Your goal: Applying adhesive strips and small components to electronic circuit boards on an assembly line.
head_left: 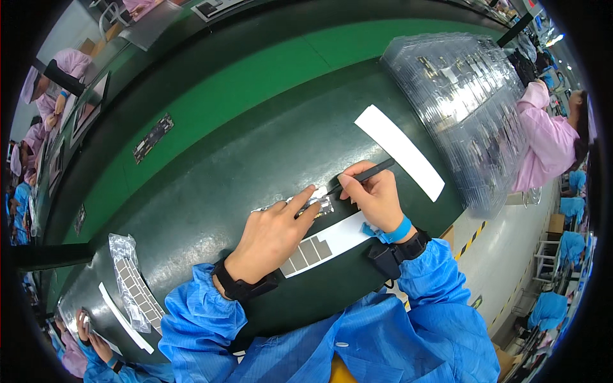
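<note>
A small circuit board (325,205) lies on the dark green bench, partly hidden under my fingers. Across it rests my left hand (271,236), its fingers stretched out and apart, index and middle fingertips pressing on the board. My right hand (377,198) is closed around black tweezers (373,173), whose thin tip points down at the board beside the left fingertips. Just below the board, nearer to me, is a white strip with grey rectangular stickers (311,253). Part of that strip passes under my right wrist.
A blank white strip (401,153) lies right of the tweezers. Clear plastic trays (456,102) holding boards stand stacked at the far right. A bagged sticker sheet (135,287) lies left. Another board (153,138) sits on the green belt (255,83). Co-workers sit around.
</note>
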{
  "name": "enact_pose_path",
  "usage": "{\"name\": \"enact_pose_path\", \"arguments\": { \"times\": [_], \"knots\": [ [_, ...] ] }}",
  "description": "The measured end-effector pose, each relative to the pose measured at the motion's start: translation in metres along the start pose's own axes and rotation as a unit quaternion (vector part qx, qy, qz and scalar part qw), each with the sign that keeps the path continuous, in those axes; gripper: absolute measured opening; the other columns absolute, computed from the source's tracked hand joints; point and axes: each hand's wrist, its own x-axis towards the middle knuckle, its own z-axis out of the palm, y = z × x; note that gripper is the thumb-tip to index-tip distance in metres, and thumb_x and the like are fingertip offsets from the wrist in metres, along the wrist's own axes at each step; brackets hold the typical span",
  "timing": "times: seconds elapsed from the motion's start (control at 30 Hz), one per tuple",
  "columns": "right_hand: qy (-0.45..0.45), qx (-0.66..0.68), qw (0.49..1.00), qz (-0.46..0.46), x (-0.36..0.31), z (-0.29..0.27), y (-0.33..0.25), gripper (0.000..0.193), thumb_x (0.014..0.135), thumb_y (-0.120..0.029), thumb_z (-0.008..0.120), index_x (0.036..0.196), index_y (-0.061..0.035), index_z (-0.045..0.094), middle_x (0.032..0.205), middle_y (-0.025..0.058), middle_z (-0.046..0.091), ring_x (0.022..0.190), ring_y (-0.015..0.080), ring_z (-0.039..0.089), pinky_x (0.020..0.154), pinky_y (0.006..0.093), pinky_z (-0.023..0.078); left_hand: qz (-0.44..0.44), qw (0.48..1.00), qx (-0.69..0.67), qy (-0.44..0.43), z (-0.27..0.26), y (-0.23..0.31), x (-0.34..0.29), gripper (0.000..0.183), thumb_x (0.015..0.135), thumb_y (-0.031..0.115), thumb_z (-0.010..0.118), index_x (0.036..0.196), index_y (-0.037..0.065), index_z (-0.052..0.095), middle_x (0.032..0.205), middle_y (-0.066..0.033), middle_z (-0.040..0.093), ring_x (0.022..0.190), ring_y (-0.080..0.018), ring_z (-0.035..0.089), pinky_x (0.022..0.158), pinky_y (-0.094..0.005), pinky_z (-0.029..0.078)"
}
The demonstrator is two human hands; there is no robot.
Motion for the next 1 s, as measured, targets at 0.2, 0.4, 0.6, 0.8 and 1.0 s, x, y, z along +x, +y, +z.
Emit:
{"name": "enact_pose_path", "arguments": {
  "times": [0.2, 0.4, 0.6, 0.8, 1.0],
  "knots": [
    [-0.01, -0.008, 1.0, 0.0, 0.003, 0.002, 0.008, 0.01, 0.087, -0.008, 0.064, 0.088, 0.0021, 0.064, 0.068, 0.0023, 0.063, 0.061, 0.0031, 0.058, 0.052, 0.0167, 0.042, 0.004, 1.0, 0.005, 0.009, 0.007, -0.004, -0.002, 0.027, 0.077, 0.01, 0.067, 0.104, 0.01, 0.066, 0.122, -0.0078, 0.06, 0.071, -0.0213, 0.066, 0.056, -0.0325, 0.054],
    [-0.021, -0.024, 0.999, 0.008, 0.002, 0.002, 0.009, 0.011, 0.087, -0.009, 0.064, 0.088, 0.0019, 0.064, 0.067, 0.0015, 0.064, 0.057, 0.0011, 0.053, 0.05, 0.0167, 0.04, -0.001, 1.0, -0.002, 0.005, 0.006, -0.002, -0.002, 0.028, 0.077, 0.009, 0.066, 0.105, 0.01, 0.065, 0.122, -0.0086, 0.06, 0.069, -0.0211, 0.065, 0.055, -0.032, 0.054],
    [-0.021, -0.035, 0.999, 0.004, 0.003, 0.002, 0.009, 0.012, 0.087, -0.009, 0.065, 0.088, 0.0022, 0.064, 0.066, 0.0018, 0.064, 0.056, 0.0013, 0.053, 0.05, 0.0177, 0.04, -0.002, 1.0, -0.003, 0.002, 0.005, -0.002, -0.002, 0.028, 0.077, 0.008, 0.066, 0.105, 0.009, 0.065, 0.123, -0.0089, 0.06, 0.07, -0.0212, 0.066, 0.055, -0.032, 0.054],
    [-0.019, -0.057, 0.998, -0.007, 0.003, 0.003, 0.01, 0.012, 0.086, -0.01, 0.065, 0.087, 0.0027, 0.065, 0.065, 0.0025, 0.064, 0.056, 0.0023, 0.052, 0.05, 0.0191, 0.04, 0.0, 1.0, 0.002, 0.001, 0.008, -0.003, -0.002, 0.031, 0.078, 0.01, 0.067, 0.109, 0.009, 0.064, 0.123, -0.008, 0.059, 0.07, -0.0208, 0.065, 0.056, -0.0318, 0.054],
    [0.013, -0.078, 0.996, -0.031, 0.0, 0.002, 0.009, 0.012, 0.086, -0.009, 0.065, 0.086, 0.0024, 0.064, 0.062, 0.0019, 0.063, 0.054, 0.0025, 0.053, 0.049, 0.0193, 0.04, -0.01, 0.999, 0.035, -0.021, 0.005, 0.005, 0.002, 0.039, 0.079, 0.012, 0.065, 0.117, 0.006, 0.059, 0.122, -0.0048, 0.055, 0.071, -0.0188, 0.062, 0.054, -0.0318, 0.053]
  ]
}}
